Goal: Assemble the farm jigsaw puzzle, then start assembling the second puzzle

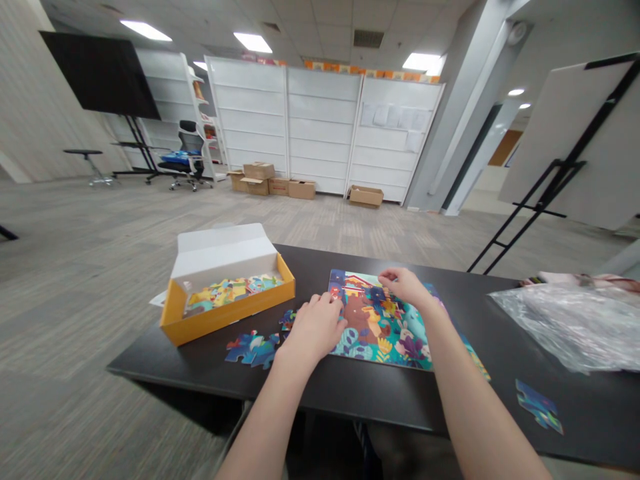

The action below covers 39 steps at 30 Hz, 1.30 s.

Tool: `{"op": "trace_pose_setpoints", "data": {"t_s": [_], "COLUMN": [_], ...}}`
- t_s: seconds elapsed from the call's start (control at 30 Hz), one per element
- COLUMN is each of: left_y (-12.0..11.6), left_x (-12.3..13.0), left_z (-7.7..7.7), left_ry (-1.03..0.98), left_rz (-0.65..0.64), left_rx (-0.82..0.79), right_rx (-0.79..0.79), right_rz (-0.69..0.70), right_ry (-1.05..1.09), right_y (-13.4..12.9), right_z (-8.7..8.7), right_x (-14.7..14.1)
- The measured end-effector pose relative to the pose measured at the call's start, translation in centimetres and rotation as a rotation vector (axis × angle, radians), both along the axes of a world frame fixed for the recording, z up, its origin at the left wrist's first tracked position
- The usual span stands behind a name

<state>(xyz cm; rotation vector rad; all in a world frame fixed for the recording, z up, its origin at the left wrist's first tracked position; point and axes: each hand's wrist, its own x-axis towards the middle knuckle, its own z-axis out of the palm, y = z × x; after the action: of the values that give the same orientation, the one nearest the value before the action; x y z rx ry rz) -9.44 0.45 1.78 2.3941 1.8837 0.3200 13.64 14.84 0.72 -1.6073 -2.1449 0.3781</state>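
A colourful jigsaw picture (373, 327) with animals and plants lies flat on the black table. My left hand (318, 323) rests palm down at its left edge, fingers bent a little and apart. Over the upper part of the picture is my right hand (404, 285), its thumb and fingertips pinched together; what they hold, if anything, is too small to name. Loose puzzle pieces (253, 349) lie left of my left hand, and a few dark ones are partly hidden beside it. A single piece (539, 405) sits at the right.
An open yellow box (230, 317) with puzzle pieces inside stands at the left of the black table (400, 410). Clear plastic wrapping (575, 320) covers the right side. Beyond are cardboard boxes (301, 189), white shelving and a whiteboard stand (543, 200).
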Motion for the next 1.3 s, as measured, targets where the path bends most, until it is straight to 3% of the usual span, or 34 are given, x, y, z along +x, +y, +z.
{"op": "trace_pose_setpoints", "data": {"t_s": [0.13,0.3,0.5,0.6,0.73,0.9,1.13,1.3], "left_y": [0.1,0.0,-0.4,-0.6,-1.4,-2.9,-3.3,-2.9], "left_x": [-0.1,-0.1,-0.5,-1.9,-5.0,-8.0,-9.4,-8.9], "left_z": [0.0,0.1,1.0,1.9,3.9,5.6,4.8,3.6], "left_ry": [-0.007,-0.004,-0.027,-0.079,-0.154,-0.099,-0.041,-0.039], "left_rz": [-0.006,-0.012,-0.007,0.025,0.163,0.327,0.393,0.291], "left_rx": [0.008,0.001,-0.033,-0.048,-0.015,0.063,-0.015,-0.082], "right_rx": [0.056,0.017,-0.151,-0.115,-0.093,-0.071,-0.065,-0.071], "right_rz": [-0.081,0.027,0.132,0.116,0.062,0.073,0.068,0.065], "right_ry": [0.003,0.007,-0.019,0.019,0.080,0.003,-0.037,-0.054], "right_y": [0.0,-0.2,-0.3,-0.3,-0.5,-0.7,-0.5,-0.8], "right_z": [0.5,0.3,-0.2,-0.1,0.2,0.3,0.0,0.1], "right_x": [0.1,0.0,-0.1,-0.1,-0.2,-0.3,-0.4,-0.6]}}
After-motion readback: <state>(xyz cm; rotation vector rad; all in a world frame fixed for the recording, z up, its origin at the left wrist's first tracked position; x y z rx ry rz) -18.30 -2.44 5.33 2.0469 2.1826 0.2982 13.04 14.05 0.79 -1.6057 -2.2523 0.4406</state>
